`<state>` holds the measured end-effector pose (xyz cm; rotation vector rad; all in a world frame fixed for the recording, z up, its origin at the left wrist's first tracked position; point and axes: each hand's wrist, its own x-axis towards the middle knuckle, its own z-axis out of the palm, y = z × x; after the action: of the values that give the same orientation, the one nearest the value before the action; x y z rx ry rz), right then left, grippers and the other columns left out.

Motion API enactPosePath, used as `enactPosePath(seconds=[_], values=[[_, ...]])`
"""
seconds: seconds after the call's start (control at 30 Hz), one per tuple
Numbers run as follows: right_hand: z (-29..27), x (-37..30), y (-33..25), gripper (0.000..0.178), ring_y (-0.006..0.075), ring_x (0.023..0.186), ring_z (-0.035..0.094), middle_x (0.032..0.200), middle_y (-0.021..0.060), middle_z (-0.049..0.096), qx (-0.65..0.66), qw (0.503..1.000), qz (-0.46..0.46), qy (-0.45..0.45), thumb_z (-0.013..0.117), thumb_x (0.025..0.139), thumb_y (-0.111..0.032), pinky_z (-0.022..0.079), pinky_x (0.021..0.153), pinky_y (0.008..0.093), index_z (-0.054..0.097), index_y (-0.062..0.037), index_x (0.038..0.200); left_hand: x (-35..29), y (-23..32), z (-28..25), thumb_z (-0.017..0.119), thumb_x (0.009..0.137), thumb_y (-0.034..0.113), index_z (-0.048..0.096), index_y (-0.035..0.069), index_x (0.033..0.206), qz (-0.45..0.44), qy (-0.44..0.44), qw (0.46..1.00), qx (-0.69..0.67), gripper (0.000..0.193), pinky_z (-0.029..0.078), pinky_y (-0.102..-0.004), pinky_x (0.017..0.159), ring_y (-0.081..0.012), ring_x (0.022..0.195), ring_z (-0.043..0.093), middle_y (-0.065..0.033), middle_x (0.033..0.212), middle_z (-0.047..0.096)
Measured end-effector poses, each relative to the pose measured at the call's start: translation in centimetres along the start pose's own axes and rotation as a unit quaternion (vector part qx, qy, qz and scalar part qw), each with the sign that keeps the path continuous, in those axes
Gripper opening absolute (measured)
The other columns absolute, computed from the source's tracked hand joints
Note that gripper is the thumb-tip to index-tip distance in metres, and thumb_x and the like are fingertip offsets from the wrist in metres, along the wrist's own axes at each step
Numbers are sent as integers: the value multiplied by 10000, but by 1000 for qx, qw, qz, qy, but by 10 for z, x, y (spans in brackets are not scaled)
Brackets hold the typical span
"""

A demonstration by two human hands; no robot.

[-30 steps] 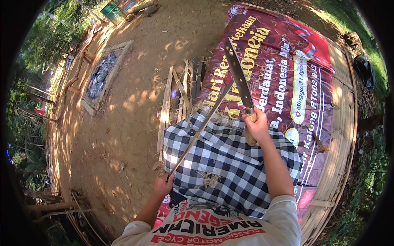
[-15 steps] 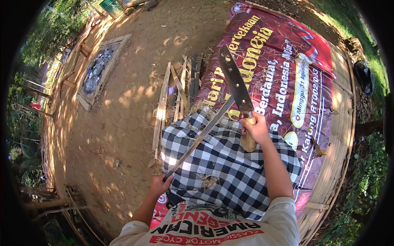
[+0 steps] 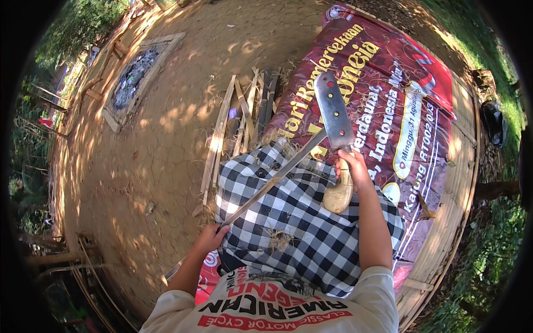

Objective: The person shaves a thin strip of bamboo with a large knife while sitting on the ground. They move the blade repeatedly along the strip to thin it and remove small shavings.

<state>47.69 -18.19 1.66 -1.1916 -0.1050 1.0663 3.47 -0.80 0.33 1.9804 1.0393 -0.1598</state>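
Note:
My right hand [image 3: 353, 168] is closed around the pale, curved wooden handle of a cleaver [image 3: 334, 114]. Its broad, blunt-ended blade points away from me and has coloured dots or holes along its middle. My left hand [image 3: 211, 237] grips a long, narrow metal bar [image 3: 266, 187], blade-like or file-like; I cannot tell which. The bar slants up to the right, and its far end meets or passes behind the cleaver's blade near the handle. Under both tools, a black-and-white checked cloth [image 3: 300, 222] covers my lap, with a tuft of dry fibres [image 3: 280, 240] on it.
I sit on a bamboo platform [image 3: 444, 222] spread with a dark red printed banner [image 3: 383, 111] strewn with fibres. Wooden strips [image 3: 222, 133] lie to the left on cracked earth. Farther left is a framed ash pit [image 3: 133, 80]. A black bag [image 3: 492, 119] lies at the far right.
The cleaver has turned in my right hand, its blade going from dark to bright silver, and shifted slightly right. The left hand has moved slightly up and left with the bar.

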Motion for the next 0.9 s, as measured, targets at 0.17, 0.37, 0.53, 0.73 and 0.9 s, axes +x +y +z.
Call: enactPosePath(seconds=[0.17,0.37,0.53,0.73,0.9], values=[[3,-1,13,158,122,453,539,605,35,566,-116,990,-55,56,707,843,-121,465,424,275,568,-46,853,6,-3,1,572,926,353,639,-63,844,20,16,1000,-8,430,456,-386,576,-235,557,562,-205,623,577],[-1,0,10,134,108,466,539,633,32,582,-160,980,-103,54,713,791,-28,450,424,267,582,-9,810,11,-21,4,582,909,367,622,-71,768,25,25,999,17,461,439,-403,545,-287,521,546,-231,592,545],[12,-10,17,133,123,460,540,616,37,567,-191,979,-67,10,671,760,34,458,438,280,561,-27,802,11,-17,6,585,902,376,614,-67,741,28,31,999,12,473,435,-416,532,-348,523,562,-244,592,544],[55,-36,37,117,101,490,546,618,23,577,-349,935,-72,2,685,733,12,421,455,268,583,-7,788,7,-13,6,591,902,368,613,-58,732,48,42,998,10,459,429,-408,525,-301,509,535,-227,582,541],[58,-41,16,109,107,483,544,620,31,579,-336,941,-42,-2,673,738,20,420,452,264,577,0,783,7,-5,-1,599,905,330,611,-51,725,42,9,999,-1,421,422,-389,514,-239,495,529,-198,563,540]])
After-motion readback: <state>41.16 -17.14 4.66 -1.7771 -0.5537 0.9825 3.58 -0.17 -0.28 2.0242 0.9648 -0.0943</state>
